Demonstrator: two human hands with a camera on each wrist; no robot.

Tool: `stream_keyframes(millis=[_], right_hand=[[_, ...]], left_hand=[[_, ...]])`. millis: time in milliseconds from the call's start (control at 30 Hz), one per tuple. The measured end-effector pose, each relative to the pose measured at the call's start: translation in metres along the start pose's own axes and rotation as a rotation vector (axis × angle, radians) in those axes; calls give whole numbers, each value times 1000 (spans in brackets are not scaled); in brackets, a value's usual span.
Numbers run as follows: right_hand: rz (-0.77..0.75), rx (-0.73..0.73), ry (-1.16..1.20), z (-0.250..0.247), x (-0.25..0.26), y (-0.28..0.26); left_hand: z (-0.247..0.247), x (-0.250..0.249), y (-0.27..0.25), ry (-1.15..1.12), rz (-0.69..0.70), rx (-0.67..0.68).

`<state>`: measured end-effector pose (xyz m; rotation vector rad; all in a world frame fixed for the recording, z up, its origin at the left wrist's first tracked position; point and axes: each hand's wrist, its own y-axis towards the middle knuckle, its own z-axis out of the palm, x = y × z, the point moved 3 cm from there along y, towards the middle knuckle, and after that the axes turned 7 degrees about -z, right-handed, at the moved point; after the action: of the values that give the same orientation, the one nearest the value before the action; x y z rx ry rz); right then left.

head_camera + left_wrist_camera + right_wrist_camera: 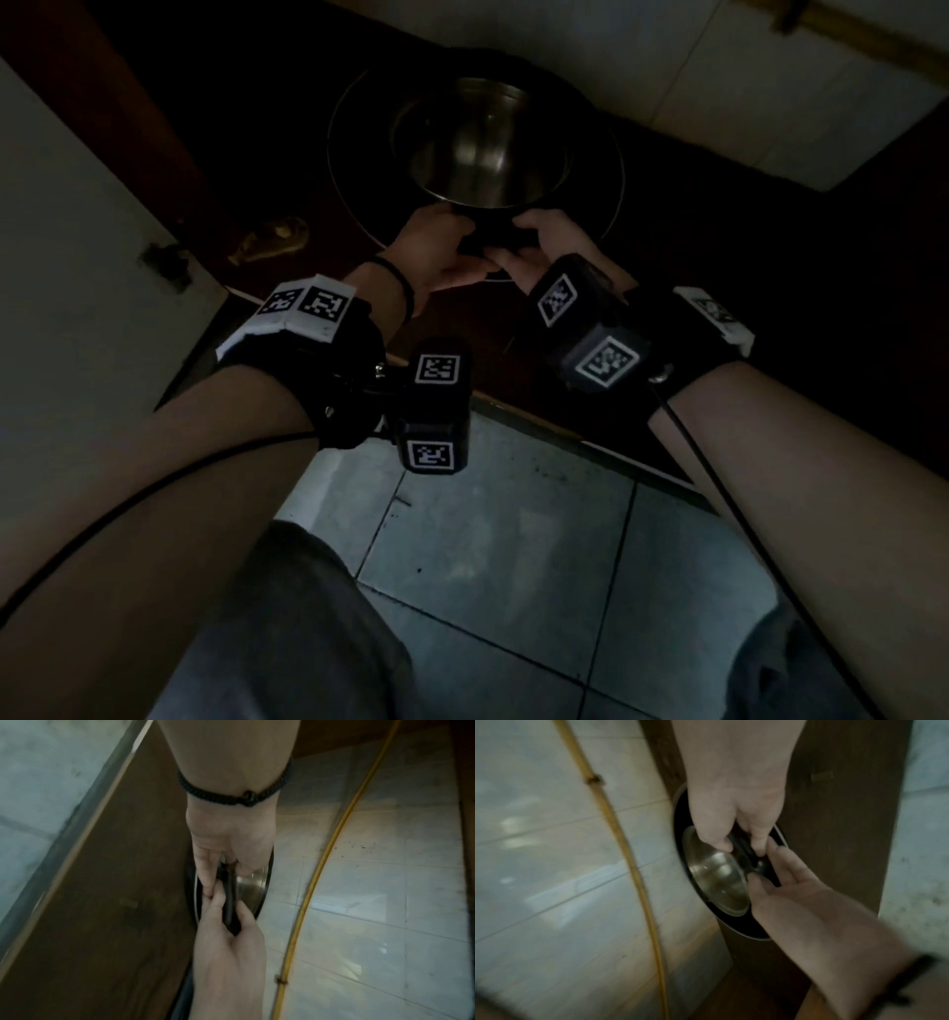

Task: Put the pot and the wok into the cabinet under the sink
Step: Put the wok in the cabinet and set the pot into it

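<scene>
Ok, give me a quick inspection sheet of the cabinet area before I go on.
surface: brown cabinet floor; whether the wok rests on it cannot be told.
job's things: steel pot nested inside dark wok, at the cabinet opening.
clutter: nothing seen.
hands: left hand and right hand both hold the black handle at the near rim.
cables: black wrist cable trails off each arm; yellow hose runs along the tiled back.
surroundings: tiled floor, open door on the left; dim light.
</scene>
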<state>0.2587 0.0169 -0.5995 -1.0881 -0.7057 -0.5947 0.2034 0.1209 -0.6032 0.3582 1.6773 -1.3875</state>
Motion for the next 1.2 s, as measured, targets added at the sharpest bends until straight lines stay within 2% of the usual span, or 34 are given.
stream_keyframes(millis=[133, 200, 267, 400, 467, 567, 667, 733, 900, 1067, 1200], right_hand=[[7, 30, 138, -32, 16, -28], [-33, 31, 98, -55, 33, -42], [-135, -13, -101, -79, 50, -50], [-347, -295, -704, -120, 72, -57], [-307, -286, -863, -133, 66, -57], [-209, -185, -1064, -148, 50, -53], [-232, -224, -1300, -159, 49, -51], [-219, -216, -1298, -170, 47, -46], [-271, -147, -1097, -185, 36, -40], [-301, -169, -1012, -194, 43, -41], [-279, -197, -1016, -221, 53, -46]], left_hand=[[19, 2, -19, -107, -46, -36], [27, 2, -29, -152, -48, -69], [37, 3, -37, -173, -53, -66], [64, 9, -51, -83, -93, 58], [78, 16, -54, -44, -121, 111], [99, 29, -54, -16, -160, 157], [116, 41, -51, 23, -184, 193], [125, 46, -48, 41, -187, 196], [150, 53, -39, 60, -163, 204], [179, 56, -43, 121, -144, 231], [200, 55, -44, 181, -157, 273]])
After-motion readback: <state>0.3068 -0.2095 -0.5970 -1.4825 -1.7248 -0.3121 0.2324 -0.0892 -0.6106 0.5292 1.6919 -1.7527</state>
